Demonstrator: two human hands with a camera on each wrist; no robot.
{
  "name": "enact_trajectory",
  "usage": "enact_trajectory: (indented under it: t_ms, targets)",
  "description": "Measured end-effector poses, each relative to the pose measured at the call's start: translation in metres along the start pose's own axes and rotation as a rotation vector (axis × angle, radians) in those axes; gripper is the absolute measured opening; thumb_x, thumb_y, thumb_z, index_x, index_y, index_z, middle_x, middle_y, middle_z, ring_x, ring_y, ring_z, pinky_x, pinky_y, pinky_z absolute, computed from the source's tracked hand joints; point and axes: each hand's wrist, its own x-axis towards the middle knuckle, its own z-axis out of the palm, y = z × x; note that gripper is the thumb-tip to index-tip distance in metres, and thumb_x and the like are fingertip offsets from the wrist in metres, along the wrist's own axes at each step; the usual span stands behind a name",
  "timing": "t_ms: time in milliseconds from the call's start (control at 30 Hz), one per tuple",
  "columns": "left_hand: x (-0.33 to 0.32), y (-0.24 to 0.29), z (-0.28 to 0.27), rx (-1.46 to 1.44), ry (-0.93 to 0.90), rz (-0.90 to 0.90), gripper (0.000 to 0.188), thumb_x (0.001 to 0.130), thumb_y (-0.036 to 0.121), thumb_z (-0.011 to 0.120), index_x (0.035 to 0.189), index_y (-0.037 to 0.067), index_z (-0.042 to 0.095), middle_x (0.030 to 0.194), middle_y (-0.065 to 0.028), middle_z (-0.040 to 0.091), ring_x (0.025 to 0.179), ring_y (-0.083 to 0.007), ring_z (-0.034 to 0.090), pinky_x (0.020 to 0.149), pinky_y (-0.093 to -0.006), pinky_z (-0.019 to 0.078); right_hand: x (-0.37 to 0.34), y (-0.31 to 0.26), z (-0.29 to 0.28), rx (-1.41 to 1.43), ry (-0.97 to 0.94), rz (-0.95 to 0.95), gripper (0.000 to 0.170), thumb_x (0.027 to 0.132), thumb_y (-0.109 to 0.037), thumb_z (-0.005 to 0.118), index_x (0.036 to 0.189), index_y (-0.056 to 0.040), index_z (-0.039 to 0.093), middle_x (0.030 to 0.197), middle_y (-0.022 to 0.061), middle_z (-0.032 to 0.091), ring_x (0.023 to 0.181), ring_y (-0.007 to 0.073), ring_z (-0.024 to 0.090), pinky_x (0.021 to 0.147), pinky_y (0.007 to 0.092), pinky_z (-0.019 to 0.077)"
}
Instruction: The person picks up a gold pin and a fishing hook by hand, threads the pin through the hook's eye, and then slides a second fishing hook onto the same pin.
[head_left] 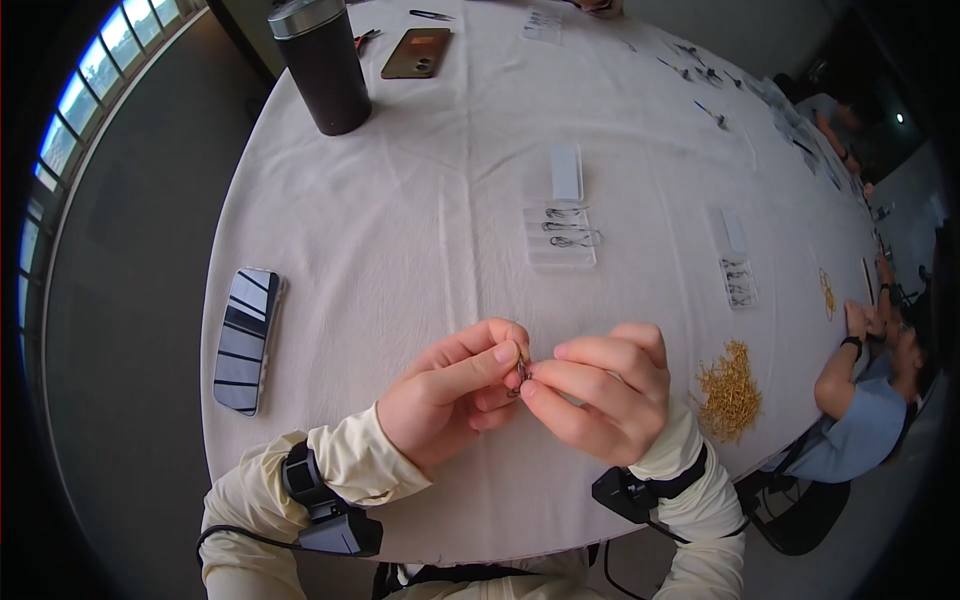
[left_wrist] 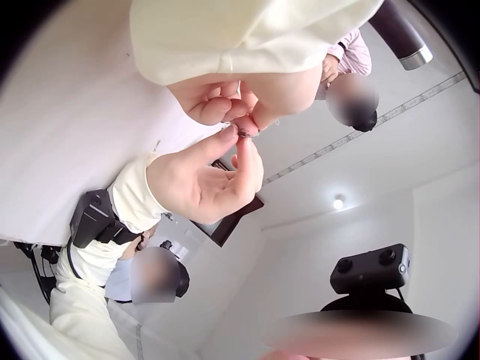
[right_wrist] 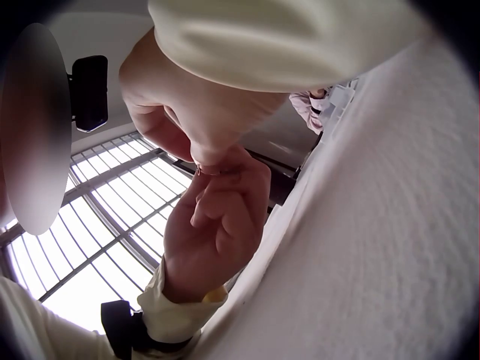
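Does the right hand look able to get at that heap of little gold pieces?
Probably yes: the gold heap lies close beside the right hand, with nothing visible between them. The hand would likely need to let go of the small dark piece first.

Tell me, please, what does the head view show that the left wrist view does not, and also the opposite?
Only the head view shows the pile of golden pieces and the phone near the left edge of the table.

Only the left wrist view shows the head-worn camera.

Both show the left hand and right hand pinching a small dark piece, and the dark tumbler.
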Motion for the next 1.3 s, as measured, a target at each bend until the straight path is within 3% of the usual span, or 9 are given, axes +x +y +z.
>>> enact_trajectory:
  t_ms: [367,767,967,1133,1300]
  targets:
    - [0.002,-0.008,-0.004,-0.055,-0.018,0.018,0.011,0.106,0.021,0.053,0.107,0.012,0.059,0.089,0.0043,0.056,0.072,-0.0051,0.041,0.063,-0.0206,0.0353,-0.004,-0.002,0.001,-0.064,0.000,0.024,0.013,0.080,-0.013,0.074,0.092,-0.0091,0.072,0.094,-0.0020,0.069,0.085,0.0122,0.062,0.073,0.0298,0.0392]
    - [0.003,-0.007,-0.002,0.018,0.040,0.114,0.007,0.106,0.016,0.051,0.106,0.011,0.055,0.089,0.0021,0.054,0.069,-0.0050,0.037,0.059,-0.0204,0.0335,-0.003,0.003,-0.003,0.094,-0.038,0.124,0.021,0.072,-0.010,0.079,0.091,-0.0116,0.071,0.089,-0.0047,0.066,0.074,0.0124,0.055,0.066,0.0293,0.0358]
    - [0.002,-0.005,-0.001,0.072,0.060,0.140,0.005,0.106,0.016,0.053,0.106,0.012,0.055,0.090,0.0018,0.054,0.069,-0.0051,0.037,0.060,-0.0204,0.0327,-0.006,0.007,0.001,0.280,0.029,0.293,0.031,0.064,-0.004,0.086,0.089,-0.0132,0.071,0.085,-0.0042,0.065,0.069,0.0142,0.056,0.065,0.0300,0.0365]
    - [0.002,-0.004,-0.003,0.157,0.082,0.180,0.009,0.104,0.022,0.060,0.105,0.013,0.059,0.088,0.0046,0.056,0.071,-0.0038,0.042,0.063,-0.0206,0.0359,-0.009,0.005,0.002,0.510,0.061,0.567,0.025,0.070,0.003,0.081,0.088,-0.0091,0.070,0.081,0.0010,0.065,0.069,0.0165,0.057,0.063,0.0305,0.0414]
    - [-0.002,-0.002,0.002,0.489,0.178,0.260,0.009,0.102,0.017,0.062,0.104,0.009,0.060,0.090,0.0039,0.060,0.078,-0.0017,0.050,0.066,-0.0198,0.0399,-0.011,0.003,0.004,0.758,0.074,0.776,0.017,0.078,0.003,0.077,0.088,-0.0062,0.067,0.082,0.0031,0.063,0.070,0.0132,0.055,0.064,0.0283,0.0422]
